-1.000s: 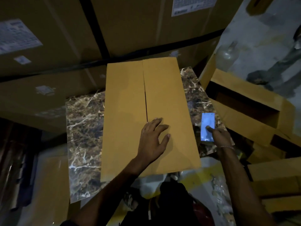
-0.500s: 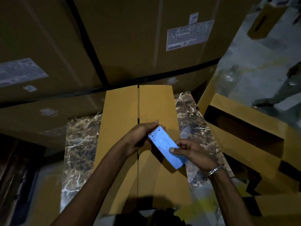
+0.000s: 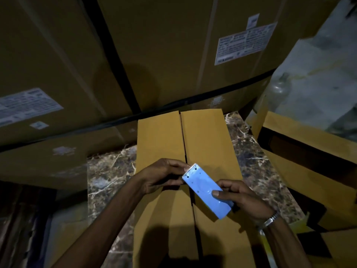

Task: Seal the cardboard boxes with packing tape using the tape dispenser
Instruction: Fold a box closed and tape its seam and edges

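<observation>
A long tan cardboard box (image 3: pixel 160 136) lies on a marble-patterned table (image 3: pixel 108 171), its two top flaps closed with an open seam down the middle. Above the seam I hold a blue tape dispenser (image 3: pixel 204 188) with a serrated metal edge at its upper end. My right hand (image 3: pixel 241 200) grips its lower end, thumb on the blue face. My left hand (image 3: pixel 162 176) has its fingers curled at the toothed end, pinching there; any tape is too dim to see.
Large stacked cartons (image 3: pixel 154 55) with white labels wall off the far side. An open yellow-brown box (image 3: pixel 309 151) stands to the right of the table. A clear bottle (image 3: pixel 278 89) sits behind it. Dark clutter lies at the lower left.
My right hand picked the dispenser up from the table's right side and brought it over the box. My left hand lifted off the flap and took the toothed end.
</observation>
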A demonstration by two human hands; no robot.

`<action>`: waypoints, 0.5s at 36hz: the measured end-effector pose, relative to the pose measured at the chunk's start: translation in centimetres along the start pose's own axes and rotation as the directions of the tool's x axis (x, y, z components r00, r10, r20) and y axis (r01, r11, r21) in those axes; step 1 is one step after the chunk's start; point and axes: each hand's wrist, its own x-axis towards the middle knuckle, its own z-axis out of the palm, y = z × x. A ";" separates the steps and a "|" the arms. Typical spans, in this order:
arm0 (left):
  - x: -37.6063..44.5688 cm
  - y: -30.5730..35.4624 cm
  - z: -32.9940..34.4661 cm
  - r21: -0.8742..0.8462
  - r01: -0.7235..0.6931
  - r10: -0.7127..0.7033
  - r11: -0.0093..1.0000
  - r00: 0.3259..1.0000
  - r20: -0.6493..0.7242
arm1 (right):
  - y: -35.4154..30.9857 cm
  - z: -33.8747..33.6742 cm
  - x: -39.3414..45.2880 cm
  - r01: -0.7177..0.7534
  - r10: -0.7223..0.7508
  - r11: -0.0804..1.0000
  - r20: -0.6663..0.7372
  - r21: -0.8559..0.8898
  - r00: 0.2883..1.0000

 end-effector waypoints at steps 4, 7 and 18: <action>1.5 1.3 -1.9 0.093 0.018 -0.022 0.995 0.999 0.046 | -0.2 1.1 1.0 -0.007 0.009 0.999 -0.025 0.050 1.000; 2.7 2.7 -3.0 0.197 -0.005 -0.009 0.980 0.998 0.069 | -0.8 2.7 1.6 0.017 -0.015 1.000 -0.098 0.026 0.995; 6.8 8.6 -5.7 0.400 0.039 -0.132 0.916 0.969 0.208 | -2.3 6.9 4.3 0.117 -0.163 0.978 -0.278 -0.175 0.946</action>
